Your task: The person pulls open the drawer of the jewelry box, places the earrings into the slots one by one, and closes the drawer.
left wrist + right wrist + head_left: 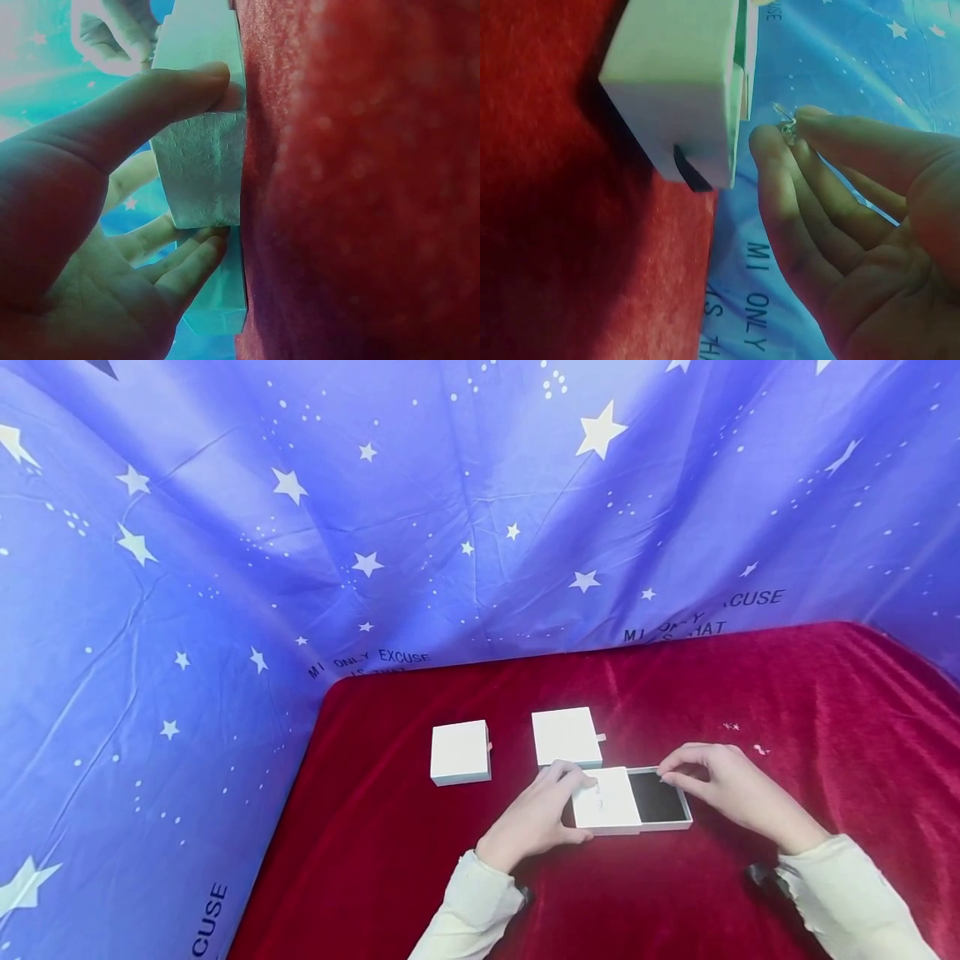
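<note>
On the red cloth lies a white drawer box (604,814), its tray pulled partway out to the right and showing a black lining (658,798). My left hand (534,814) grips the box's left end, thumb on the near side and fingers along the far side. Over the open tray, my right hand (723,781) pinches a small shiny earring (787,129) between thumb and fingertips. The right wrist view shows a dark ribbon tab (690,171) on the tray's end wall, with the earring held above rim level.
Two closed white boxes stand farther back, one at left (459,752) and one just behind the open box (566,737). Small shiny pieces (731,727) lie on the red velvet cloth (420,877) beyond my right hand. A blue star-printed curtain (465,510) hangs behind the table.
</note>
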`<state>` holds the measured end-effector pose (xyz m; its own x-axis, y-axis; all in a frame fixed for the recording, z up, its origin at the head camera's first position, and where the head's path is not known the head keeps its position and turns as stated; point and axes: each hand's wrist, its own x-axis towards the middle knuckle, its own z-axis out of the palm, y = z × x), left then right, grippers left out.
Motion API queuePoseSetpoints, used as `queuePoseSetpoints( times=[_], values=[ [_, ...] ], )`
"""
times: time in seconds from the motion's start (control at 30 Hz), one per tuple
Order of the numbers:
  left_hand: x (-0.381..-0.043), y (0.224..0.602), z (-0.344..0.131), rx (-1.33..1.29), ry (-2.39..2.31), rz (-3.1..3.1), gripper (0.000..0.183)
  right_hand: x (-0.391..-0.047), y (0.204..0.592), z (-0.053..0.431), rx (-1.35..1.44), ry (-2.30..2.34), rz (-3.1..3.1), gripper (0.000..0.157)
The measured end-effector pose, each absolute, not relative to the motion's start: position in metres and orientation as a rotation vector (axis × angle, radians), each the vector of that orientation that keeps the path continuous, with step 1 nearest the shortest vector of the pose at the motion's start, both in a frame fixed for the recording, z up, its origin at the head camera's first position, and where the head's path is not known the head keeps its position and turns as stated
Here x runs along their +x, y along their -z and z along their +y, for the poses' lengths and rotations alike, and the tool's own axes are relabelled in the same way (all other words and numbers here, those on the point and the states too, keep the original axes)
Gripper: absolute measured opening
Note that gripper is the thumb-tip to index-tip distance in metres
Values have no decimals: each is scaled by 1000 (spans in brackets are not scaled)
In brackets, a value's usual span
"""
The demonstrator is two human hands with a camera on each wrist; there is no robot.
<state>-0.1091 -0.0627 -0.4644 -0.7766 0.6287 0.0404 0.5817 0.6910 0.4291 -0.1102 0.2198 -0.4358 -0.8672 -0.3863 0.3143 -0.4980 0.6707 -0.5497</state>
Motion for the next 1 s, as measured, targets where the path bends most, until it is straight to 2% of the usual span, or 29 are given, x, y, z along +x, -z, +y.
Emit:
queuePoseSetpoints(
  times=[1.0],
  values=[
    [-109,463,-63,994,-651,2786,64,-111,444,199,810,-779,-2843,17]
  ],
)
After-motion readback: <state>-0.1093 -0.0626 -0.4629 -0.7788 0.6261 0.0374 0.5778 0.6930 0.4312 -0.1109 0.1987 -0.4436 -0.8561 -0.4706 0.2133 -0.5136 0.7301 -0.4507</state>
